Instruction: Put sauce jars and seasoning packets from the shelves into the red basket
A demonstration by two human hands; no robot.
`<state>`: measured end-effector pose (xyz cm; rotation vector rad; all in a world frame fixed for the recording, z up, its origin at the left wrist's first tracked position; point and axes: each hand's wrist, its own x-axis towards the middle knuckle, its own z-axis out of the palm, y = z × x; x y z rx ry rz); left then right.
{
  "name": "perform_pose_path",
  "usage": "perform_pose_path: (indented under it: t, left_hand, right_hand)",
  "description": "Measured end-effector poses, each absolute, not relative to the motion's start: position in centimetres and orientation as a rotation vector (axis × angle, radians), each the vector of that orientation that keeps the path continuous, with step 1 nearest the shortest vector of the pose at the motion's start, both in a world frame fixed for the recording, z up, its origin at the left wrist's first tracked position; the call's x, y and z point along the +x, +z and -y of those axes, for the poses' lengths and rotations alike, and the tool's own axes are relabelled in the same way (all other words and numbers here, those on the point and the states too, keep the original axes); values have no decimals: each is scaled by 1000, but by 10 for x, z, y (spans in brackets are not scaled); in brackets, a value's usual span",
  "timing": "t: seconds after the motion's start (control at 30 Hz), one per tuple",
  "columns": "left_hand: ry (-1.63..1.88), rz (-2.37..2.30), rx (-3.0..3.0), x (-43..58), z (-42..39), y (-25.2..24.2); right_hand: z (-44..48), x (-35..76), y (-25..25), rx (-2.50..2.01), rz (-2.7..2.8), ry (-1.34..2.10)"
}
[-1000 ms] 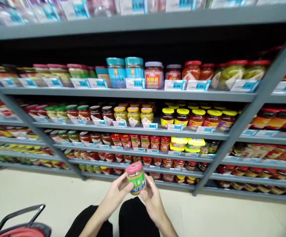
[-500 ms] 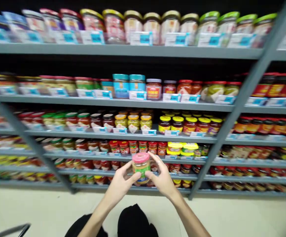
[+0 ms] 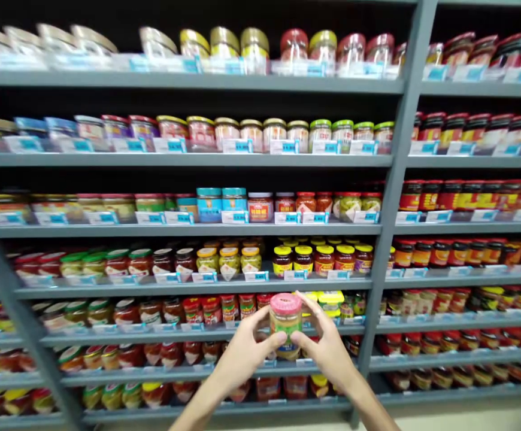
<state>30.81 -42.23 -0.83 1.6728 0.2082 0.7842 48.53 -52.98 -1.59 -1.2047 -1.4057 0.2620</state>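
A glass jar [image 3: 286, 326] with a pink lid and a green and blue label is held upright in front of the shelves. My left hand [image 3: 252, 348] grips its left side, thumb across the label. On the other side my right hand [image 3: 324, 347] closes around it, with the thumb also on the front. Both thumbs nearly meet over the label. The label's words are too blurred to read. Behind the jar, part of a shelf row of red-lidded jars [image 3: 229, 308] and yellow-lidded tubs [image 3: 331, 302] is covered.
Several grey shelves [image 3: 188, 229] packed with jars span the view, with price tags [image 3: 235, 217] along their edges. A grey upright post [image 3: 393, 203] divides the bays at right; another slanted post [image 3: 13, 311] stands at left. Pale floor [image 3: 422, 413] shows at lower right.
My view has tilted up, so upper shelves show and the knees and most of the floor have left it. Both hands still hold the jar, now lower right of its earlier place in view.
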Motion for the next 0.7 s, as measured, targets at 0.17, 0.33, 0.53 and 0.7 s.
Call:
perform_pose_path:
  t: [0.17, 0.33, 0.53, 0.7]
  left_hand:
    - [896, -200, 1715, 291, 415, -13]
    - [937, -226, 1695, 271, 408, -14]
    - [984, -203, 1642, 249, 408, -10]
    - [1055, -253, 1597, 226, 407, -13]
  right_hand:
    - [516, 471, -15, -1171, 1468, 339]
    - [500, 455, -13, -1147, 1510, 392]
    - [483, 442, -15, -1132, 1571, 408]
    - [466, 427, -19, -1134, 1606, 491]
